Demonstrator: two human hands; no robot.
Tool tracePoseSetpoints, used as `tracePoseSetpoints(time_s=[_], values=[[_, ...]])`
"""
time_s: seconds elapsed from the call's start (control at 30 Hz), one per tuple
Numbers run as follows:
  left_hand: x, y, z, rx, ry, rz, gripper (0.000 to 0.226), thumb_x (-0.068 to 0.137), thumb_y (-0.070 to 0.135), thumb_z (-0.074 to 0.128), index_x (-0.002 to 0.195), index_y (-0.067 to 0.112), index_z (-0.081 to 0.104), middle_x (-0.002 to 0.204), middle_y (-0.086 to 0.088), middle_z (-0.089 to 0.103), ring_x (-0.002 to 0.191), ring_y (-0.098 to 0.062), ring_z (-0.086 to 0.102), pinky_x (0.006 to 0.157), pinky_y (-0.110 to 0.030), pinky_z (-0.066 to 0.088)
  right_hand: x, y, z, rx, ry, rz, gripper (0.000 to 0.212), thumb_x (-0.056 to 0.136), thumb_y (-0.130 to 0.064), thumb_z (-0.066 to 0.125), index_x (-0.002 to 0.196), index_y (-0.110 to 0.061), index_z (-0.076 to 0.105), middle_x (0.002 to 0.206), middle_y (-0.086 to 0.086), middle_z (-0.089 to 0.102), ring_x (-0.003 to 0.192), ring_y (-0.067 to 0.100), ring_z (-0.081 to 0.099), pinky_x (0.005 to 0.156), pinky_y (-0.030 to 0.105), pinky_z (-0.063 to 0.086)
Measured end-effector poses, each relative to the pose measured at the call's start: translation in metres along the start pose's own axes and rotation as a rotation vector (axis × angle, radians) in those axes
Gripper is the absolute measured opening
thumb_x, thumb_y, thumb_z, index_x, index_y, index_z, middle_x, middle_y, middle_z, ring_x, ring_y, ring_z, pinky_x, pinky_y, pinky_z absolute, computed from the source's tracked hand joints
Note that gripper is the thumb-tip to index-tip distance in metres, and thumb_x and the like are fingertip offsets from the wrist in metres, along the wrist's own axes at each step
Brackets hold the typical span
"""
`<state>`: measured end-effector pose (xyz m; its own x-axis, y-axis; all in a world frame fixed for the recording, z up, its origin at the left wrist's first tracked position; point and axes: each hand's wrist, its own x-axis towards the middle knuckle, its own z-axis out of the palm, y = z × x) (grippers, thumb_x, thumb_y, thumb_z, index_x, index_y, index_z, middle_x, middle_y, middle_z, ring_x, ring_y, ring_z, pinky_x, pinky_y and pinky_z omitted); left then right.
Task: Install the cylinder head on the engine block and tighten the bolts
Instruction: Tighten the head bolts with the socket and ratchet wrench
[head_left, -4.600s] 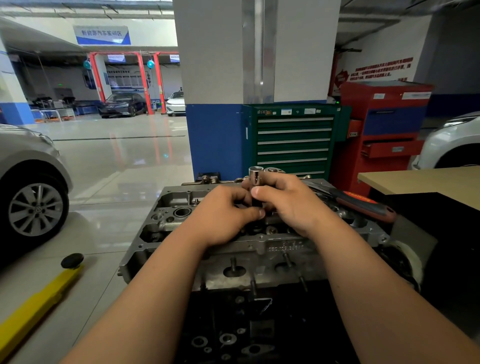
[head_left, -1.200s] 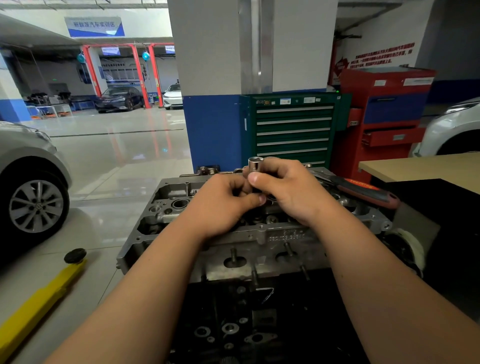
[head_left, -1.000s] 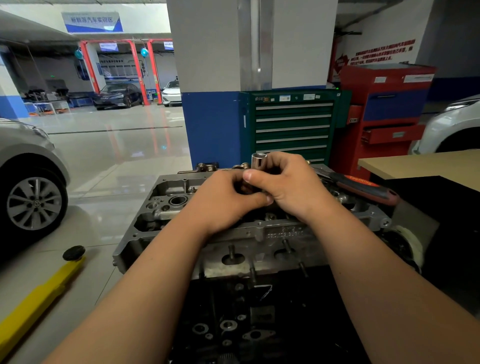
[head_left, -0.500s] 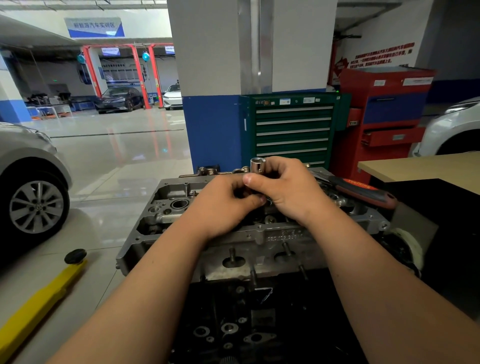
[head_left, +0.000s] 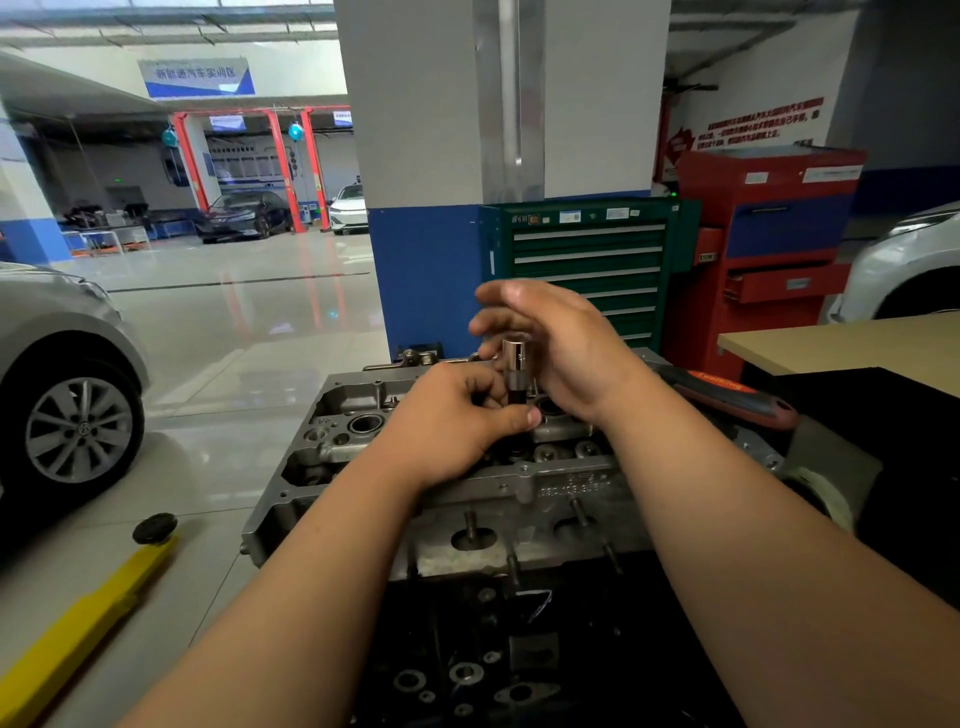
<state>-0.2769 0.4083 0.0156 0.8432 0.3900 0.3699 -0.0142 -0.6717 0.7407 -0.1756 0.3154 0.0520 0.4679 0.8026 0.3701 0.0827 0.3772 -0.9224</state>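
While we are bending over the work, a grey car (head_left: 62, 364) and a yellow lift arm (head_left: 88, 618) are sitting well off to our left on the floor. The cylinder head (head_left: 519, 480) is lying on the dark engine block (head_left: 519, 649) straight ahead of us, its long side running left to right. Our left hand (head_left: 452, 421) is curling round the dark lower shank of the socket (head_left: 516, 361), thumb pressing against it, and is holding it upright over a bolt well near the middle of the head; the bolt itself is hidden. That upright axis is what the coming turn is depending on, we are judging: the socket is needing to stay plumb on the bolt. Our right hand (head_left: 566, 348) is hovering just behind and above the socket's chrome top, fingers loose and spread, gripping nothing that we are able to make out. Further right, a ratchet (head_left: 727, 397) with a red-and-black handle is lying at the head's right end, nearest the right hand, with nothing standing between.
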Motion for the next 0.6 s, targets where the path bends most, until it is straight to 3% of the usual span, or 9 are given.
tracePoseSetpoints(time_s=[0.1, 0.2, 0.27, 0.33, 0.43, 0.5, 0.6], values=[[-0.002, 0.001, 0.0, -0.024, 0.014, -0.03, 0.025, 0.075, 0.027, 0.079, 0.07, 0.008, 0.065, 0.063, -0.006, 0.061, 0.058, -0.009, 0.051, 0.062, -0.025, 0.044, 0.009, 0.0, 0.013, 0.1, -0.028, 0.104, 0.03, 0.097, -0.023, 0.047, 0.073, -0.009, 0.057, 0.052, 0.004, 0.054, 0.048, 0.018, 0.046, 0.054, 0.03, 0.036], [-0.004, 0.001, 0.0, 0.015, 0.032, -0.036, 0.021, 0.073, 0.033, 0.08, 0.068, 0.016, 0.069, 0.062, 0.0, 0.066, 0.056, -0.006, 0.054, 0.058, -0.022, 0.045, 0.008, 0.003, 0.014, 0.107, -0.074, 0.094, 0.035, 0.097, -0.023, 0.045, 0.065, -0.009, 0.05, 0.041, 0.001, 0.04, 0.039, 0.016, 0.037, 0.048, 0.028, 0.029], [-0.003, 0.002, 0.001, 0.047, 0.032, -0.033, 0.022, 0.072, 0.035, 0.08, 0.064, 0.019, 0.069, 0.061, 0.002, 0.066, 0.055, -0.005, 0.053, 0.056, -0.02, 0.044, 0.007, 0.002, 0.017, 0.05, 0.029, 0.097, 0.038, 0.098, -0.027, 0.045, 0.063, -0.011, 0.049, 0.04, 0.0, 0.033, 0.037, 0.015, 0.031, 0.042, 0.026, 0.027], [-0.003, 0.002, 0.0, 0.024, 0.048, -0.032, 0.02, 0.069, 0.032, 0.082, 0.065, 0.02, 0.066, 0.064, 0.002, 0.066, 0.057, -0.005, 0.054, 0.059, -0.02, 0.045, 0.01, 0.004, 0.024, -0.053, 0.268, 0.096, 0.04, 0.098, -0.032, 0.045, 0.062, -0.014, 0.049, 0.04, -0.001, 0.035, 0.04, 0.017, 0.032, 0.043, 0.027, 0.028], [-0.005, 0.002, -0.004, -0.058, 0.052, 0.005, 0.014, 0.067, 0.022, 0.079, 0.071, 0.019, 0.065, 0.067, 0.004, 0.067, 0.059, -0.002, 0.057, 0.057, -0.012, 0.045, 0.011, 0.01, 0.039, -0.331, 0.615, -0.031, 0.045, 0.099, -0.033, 0.043, 0.057, -0.019, 0.052, 0.046, -0.004, 0.049, 0.05, 0.02, 0.046, 0.054, 0.03, 0.037], [-0.007, 0.002, -0.005, -0.043, 0.056, 0.025, 0.012, 0.069, 0.017, 0.076, 0.077, 0.018, 0.067, 0.07, 0.006, 0.069, 0.059, 0.002, 0.058, 0.055, -0.006, 0.042, 0.007, 0.013, 0.047, -0.418, 0.644, -0.116, 0.044, 0.101, -0.033, 0.041, 0.06, -0.021, 0.053, 0.053, -0.004, 0.053, 0.051, 0.015, 0.05, 0.053, 0.027, 0.037], [-0.008, 0.005, -0.003, -0.043, 0.123, 0.029, 0.017, 0.074, 0.019, 0.072, 0.088, 0.022, 0.064, 0.075, 0.011, 0.066, 0.064, 0.005, 0.058, 0.058, -0.006, 0.041, 0.003, 0.008, 0.036, -0.463, 0.512, -0.06, 0.035, 0.1, -0.037, 0.04, 0.076, -0.019, 0.057, 0.066, -0.003, 0.056, 0.062, 0.014, 0.052, 0.058, 0.028, 0.038]])
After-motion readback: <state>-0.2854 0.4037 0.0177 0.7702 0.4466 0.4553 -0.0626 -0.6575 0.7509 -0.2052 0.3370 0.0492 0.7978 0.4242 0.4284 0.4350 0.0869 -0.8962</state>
